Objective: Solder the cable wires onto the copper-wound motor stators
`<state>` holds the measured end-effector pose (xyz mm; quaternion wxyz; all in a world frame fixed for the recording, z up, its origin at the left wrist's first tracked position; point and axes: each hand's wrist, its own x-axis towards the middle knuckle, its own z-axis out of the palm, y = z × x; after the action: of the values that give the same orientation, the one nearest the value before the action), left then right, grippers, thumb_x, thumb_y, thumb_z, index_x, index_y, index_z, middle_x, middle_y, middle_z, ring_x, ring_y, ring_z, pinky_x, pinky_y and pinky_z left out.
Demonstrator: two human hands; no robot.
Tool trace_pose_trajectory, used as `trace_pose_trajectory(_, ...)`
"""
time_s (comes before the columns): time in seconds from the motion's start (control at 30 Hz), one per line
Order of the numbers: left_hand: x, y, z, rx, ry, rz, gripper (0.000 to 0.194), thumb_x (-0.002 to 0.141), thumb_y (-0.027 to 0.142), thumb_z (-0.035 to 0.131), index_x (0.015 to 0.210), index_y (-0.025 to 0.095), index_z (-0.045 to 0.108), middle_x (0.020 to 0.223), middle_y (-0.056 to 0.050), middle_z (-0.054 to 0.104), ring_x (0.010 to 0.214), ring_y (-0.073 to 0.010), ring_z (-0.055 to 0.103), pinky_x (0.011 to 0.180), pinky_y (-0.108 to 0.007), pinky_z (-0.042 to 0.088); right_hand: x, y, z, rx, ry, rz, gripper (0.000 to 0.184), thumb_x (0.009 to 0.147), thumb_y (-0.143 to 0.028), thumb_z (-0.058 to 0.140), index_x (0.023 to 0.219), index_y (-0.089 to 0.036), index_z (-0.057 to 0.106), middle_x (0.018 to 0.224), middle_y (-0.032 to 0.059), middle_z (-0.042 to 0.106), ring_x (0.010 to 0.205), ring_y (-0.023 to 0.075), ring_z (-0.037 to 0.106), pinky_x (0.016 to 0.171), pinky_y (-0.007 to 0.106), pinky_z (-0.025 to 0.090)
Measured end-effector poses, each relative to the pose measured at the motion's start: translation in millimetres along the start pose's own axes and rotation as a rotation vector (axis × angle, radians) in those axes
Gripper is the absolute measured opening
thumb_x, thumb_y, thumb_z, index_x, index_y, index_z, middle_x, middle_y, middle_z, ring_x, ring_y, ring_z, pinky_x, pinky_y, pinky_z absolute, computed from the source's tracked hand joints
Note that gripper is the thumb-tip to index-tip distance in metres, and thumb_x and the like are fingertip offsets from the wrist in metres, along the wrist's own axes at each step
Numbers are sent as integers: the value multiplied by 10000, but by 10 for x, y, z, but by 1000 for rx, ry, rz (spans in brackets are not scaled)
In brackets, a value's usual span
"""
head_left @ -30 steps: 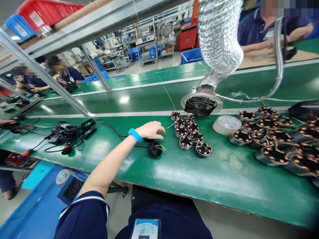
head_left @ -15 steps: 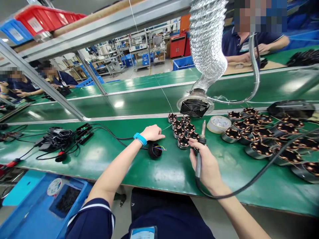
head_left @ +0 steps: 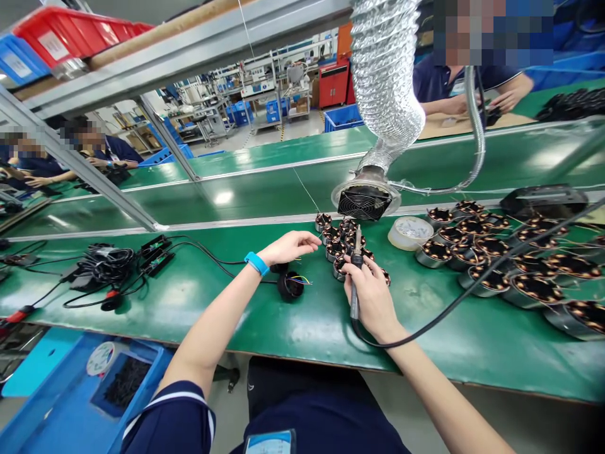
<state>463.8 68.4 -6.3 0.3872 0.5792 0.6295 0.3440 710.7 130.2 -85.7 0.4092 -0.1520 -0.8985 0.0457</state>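
Soldering iron gripped in right hand; left hand near copper-wound rings, grip unclear.

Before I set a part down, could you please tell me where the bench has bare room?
Bare bench lies front left, between the cable coil and black housing, and front right, between the right forearm and right stators, though a cord crosses there. It is crowded around the right hand and middle stators, and among the right stators.

One soldering iron; the wearer's two hands; one wristband; one fan; roughly twenty copper-wound stators, overlap hiding some.
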Motion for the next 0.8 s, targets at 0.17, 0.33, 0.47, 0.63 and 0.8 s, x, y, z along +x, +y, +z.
trace_pose_trajectory(0.17, 42, -69, -64, -232, 197, 47, 342, 914, 365, 673, 1115, 93, 724, 987, -122, 758, 874, -169, 681, 893, -353, 531, -7, 33, 38, -3, -17, -10, 245, 977, -52, 452, 1148, -204, 540, 1065, 84, 675, 879, 228, 627, 1096, 519, 455)
trace_pose_trajectory(0.33, 13, -43, -118, -434, 330, 146, 493, 846, 542, 728, 1118, 131, 738, 965, -100, 753, 870, -166, 678, 883, -352, 522, 6, 35, 38, -19, -25, -14, 224, 978, -57, 466, 1129, -204, 542, 1101, 92, 686, 916, 235, 630, 1055, 498, 444)
trace_pose_trajectory(0.47, -101, 130, -316, -271, 651, 306, 367, 923, 526, 645, 840, 175, 714, 891, -57, 703, 820, -131, 617, 822, -313, 512, -2, 45, 48, -38, -51, -22, 247, 987, -53, 458, 1153, -213, 547, 1095, 83, 690, 869, 226, 612, 1028, 476, 440)
trace_pose_trajectory(0.63, -687, 574, -385, -299, 925, 619, 257, 961, 390, 648, 798, 203, 714, 1137, -39, 635, 857, -104, 612, 722, -252, 537, -38, -37, -33, 29, -79, -19, 222, 1000, -78, 474, 1155, -216, 553, 1073, 87, 684, 884, 245, 611, 942, 445, 489)
trace_pose_trajectory(0.8, -1317, 808, 357, 217, 522, 264, 260, 1034, 367, 529, 1006, 261, 765, 881, -32, 692, 676, -125, 597, 614, -281, 496, -186, -235, -210, 320, -112, 63, 218, 1007, -130, 541, 1194, -242, 524, 1198, 94, 660, 1032, 248, 639, 892, 406, 531)
